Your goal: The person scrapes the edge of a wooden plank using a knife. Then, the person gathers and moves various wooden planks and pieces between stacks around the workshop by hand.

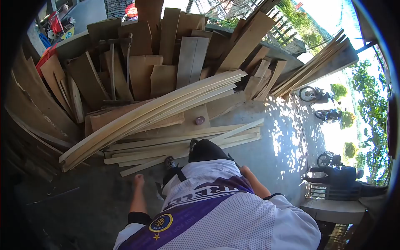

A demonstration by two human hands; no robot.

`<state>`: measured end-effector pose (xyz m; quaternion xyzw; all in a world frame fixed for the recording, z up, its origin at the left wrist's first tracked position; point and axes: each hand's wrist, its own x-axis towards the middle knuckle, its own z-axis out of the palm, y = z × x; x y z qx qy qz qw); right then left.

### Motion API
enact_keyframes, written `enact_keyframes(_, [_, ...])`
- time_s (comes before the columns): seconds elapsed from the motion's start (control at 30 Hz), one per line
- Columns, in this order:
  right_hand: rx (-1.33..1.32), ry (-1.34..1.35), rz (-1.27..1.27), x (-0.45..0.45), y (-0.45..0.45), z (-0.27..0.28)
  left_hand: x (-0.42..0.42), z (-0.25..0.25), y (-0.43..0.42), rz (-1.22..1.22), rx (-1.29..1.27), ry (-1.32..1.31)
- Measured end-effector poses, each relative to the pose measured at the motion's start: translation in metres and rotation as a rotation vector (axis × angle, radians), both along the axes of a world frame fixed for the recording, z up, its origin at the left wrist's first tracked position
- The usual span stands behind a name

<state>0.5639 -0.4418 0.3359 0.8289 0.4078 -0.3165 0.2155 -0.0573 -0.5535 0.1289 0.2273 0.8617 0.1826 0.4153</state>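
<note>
Loosely fisted left hand (139, 180), seemingly empty; cannot tell for right hand (245, 170). Stacked beyond both: long pale wooden strips (166, 104); nearer, apparently unstacked: loose pale wooden slats (146, 155).

Open-sided woodworking shop or timber store, by look of it: brown boards (168, 35) packed upright in leaning row, stack of long pale planks (158, 109) in front, more thin strips (141, 146) on sun-dappled concrete floor (266, 160); beyond open side, parked motorbikes (321, 96) and green trees (368, 89).
</note>
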Motion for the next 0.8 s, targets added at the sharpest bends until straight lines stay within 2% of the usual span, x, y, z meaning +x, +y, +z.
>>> enact_keyframes(0.17, [0.064,0.062,-0.114,0.005,0.019,0.032,0.006,0.002,-0.019,0.009,-0.01,0.045])
enact_keyframes(0.2, [0.049,0.105,-0.019,0.019,0.023,0.021,0.012,0.019,-0.014,0.035,-0.025,0.027])
enact_keyframes(0.33, [0.146,0.2,-0.24,0.054,0.047,-0.003,0.043,0.043,0.004,0.076,-0.03,0.085])
enact_keyframes(0.43, [0.263,0.18,-0.078,0.091,0.057,-0.024,0.076,0.045,0.021,0.037,0.024,0.047])
enact_keyframes(0.5, [0.292,0.202,0.051,0.126,0.059,-0.058,0.109,0.038,0.04,-0.026,0.058,0.133])
enact_keyframes(0.53, [0.304,0.21,0.114,0.14,0.059,-0.063,0.134,0.045,0.049,-0.059,0.071,0.174])
enact_keyframes(0.6, [0.355,0.25,0.059,0.189,0.06,-0.071,0.226,0.074,0.081,0.095,0.138,0.045])
enact_keyframes(0.67, [0.36,0.255,0.031,0.215,0.055,-0.058,0.294,0.08,0.111,0.024,0.109,0.043])
enact_keyframes(0.73, [0.323,0.289,-0.038,0.237,0.069,-0.007,0.371,0.085,0.148,-0.234,0.306,0.161])
enact_keyframes(0.77, [0.36,0.257,-0.009,0.247,0.075,0.014,0.422,0.111,0.173,-0.347,0.33,0.19])
enact_keyframes(0.8, [0.39,0.222,0.02,0.257,0.078,0.035,0.454,0.086,0.194,-0.337,0.372,-0.039])
